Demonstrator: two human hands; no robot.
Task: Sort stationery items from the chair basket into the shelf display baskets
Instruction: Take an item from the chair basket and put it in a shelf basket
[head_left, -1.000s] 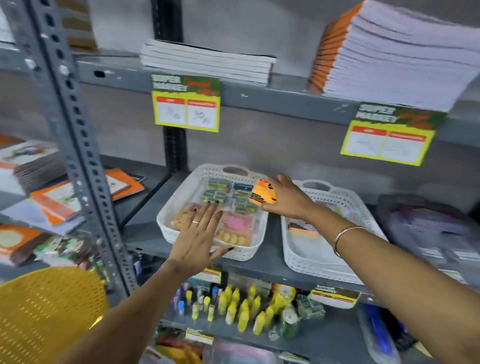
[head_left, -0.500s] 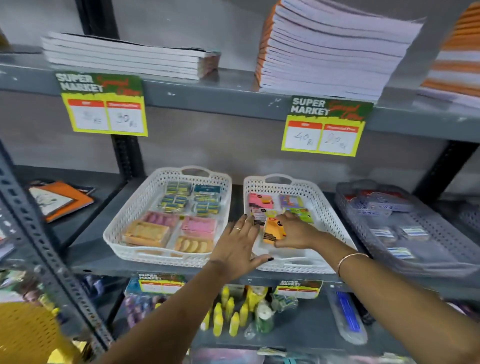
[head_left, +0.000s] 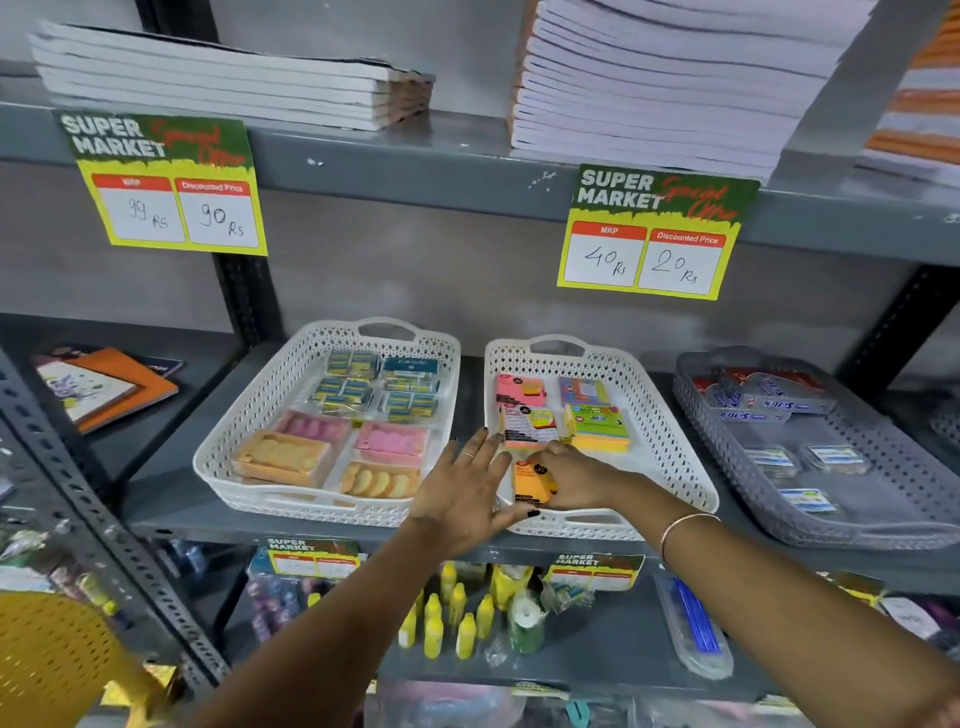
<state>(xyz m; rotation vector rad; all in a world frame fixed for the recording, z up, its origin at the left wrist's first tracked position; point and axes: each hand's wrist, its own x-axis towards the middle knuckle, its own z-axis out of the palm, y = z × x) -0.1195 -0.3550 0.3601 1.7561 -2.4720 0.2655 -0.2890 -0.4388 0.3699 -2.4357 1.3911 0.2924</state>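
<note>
Progress: right hand (head_left: 571, 475) is closed around an orange pad packet (head_left: 531, 483), which sits low in the near left corner of the middle white basket (head_left: 670, 457). Packet looks to be touching or nearly touching the basket floor; release not yet made. Left hand (head_left: 462, 493) is empty, fingers spread flat, lying over the gap between the two white baskets with fingertips on the middle basket's left rim, apparently steadying it.

Done so far, judging from the layout: four pad packets already sit at the back of that basket in two rows (pink, purple, yellow-and-pink, green). The left white basket (head_left: 223, 457) is full of boxed erasers and small yellow-blue boxes. Most of the middle basket's front is bare, so there is room for more.

Left to do: cannot tell, since the chair basket is out of view; only a yellow perforated surface (head_left: 47, 660) shows at lower left.

Materials: baskets are rigid lattice plastic with cut-out handles. The grey basket (head_left: 857, 519) on the right is the same pattern. Packets are flat, rectangular and glossy-wrapped. The shelf (head_left: 171, 506) is painted grey metal.
</note>
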